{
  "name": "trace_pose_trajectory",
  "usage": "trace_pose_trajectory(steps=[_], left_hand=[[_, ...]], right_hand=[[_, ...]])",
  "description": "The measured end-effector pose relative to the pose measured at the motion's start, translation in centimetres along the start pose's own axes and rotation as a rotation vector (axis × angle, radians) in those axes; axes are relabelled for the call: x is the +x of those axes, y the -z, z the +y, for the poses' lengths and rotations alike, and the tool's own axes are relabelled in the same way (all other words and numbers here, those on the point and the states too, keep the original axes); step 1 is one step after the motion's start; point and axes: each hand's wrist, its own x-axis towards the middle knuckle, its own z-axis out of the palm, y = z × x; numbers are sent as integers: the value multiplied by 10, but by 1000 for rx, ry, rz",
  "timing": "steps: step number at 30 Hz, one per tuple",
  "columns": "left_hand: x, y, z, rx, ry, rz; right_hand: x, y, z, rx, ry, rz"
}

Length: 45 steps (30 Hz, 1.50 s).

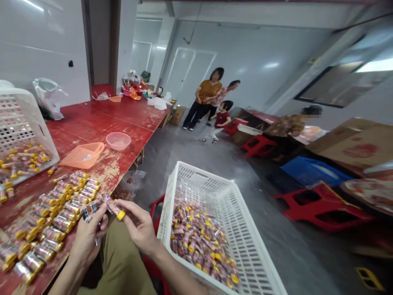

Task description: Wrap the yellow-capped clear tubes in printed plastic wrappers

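My right hand (139, 227) pinches a small clear tube with a yellow cap (113, 206) between thumb and fingers. My left hand (87, 237) is closed on a small printed label piece (89, 210) with a dark picture, close to the tube's uncapped end. Whether the left thumb touches the tube I cannot tell. A thin shiny item under the left fingers is too small to name. Beside my left hand, rows of yellow-capped tubes (63, 223) lie on the red table (135, 131). At my right stands a white crate (251, 229) holding many similar tubes (199, 241).
A tilted white basket (23, 102) with loose tubes is at the left. An orange scoop (84, 155) and a pink bowl (118, 141) sit on the table. Red stools (319, 205) and cartons (356, 143) stand right. Several people (207, 96) are farther back.
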Motion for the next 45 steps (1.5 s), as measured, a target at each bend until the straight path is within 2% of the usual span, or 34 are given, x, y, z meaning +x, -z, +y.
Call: trace_pose_trajectory(steps=[6, 11, 16, 23, 29, 32, 34, 37, 40, 42, 43, 45], left_hand=[[-1, -1, -5, 30, -39, 17], [-9, 9, -18, -11, -56, 55], [-11, 27, -22, -38, -63, 128], [-20, 40, -25, -105, -100, 118], [-18, 53, -32, -145, -66, 198], [-15, 67, -34, -158, -47, 279], [-13, 78, -34, -199, -17, 338], [-15, 97, -32, -326, 36, 404], [-27, 116, -30, -410, 44, 438], [-38, 128, -28, -414, 24, 487], [-43, 134, -26, -408, 4, 524], [-51, 145, -23, -396, -46, 599]], right_hand=[[4, -7, 3, -54, 62, 127], [-6, -22, 14, 39, -71, 252], [-7, -38, 19, 45, -115, 228], [-7, -50, 23, 39, -113, 229], [-13, -61, 29, 30, -199, 202], [-7, -72, 52, 46, -293, 164], [7, -83, 83, 21, -328, 178], [35, -95, 138, -137, -301, 188], [59, -96, 175, -245, -262, 60], [73, -101, 181, -238, -216, -35], [82, -111, 179, -238, -181, -80], [102, -148, 168, -264, -125, -225]])
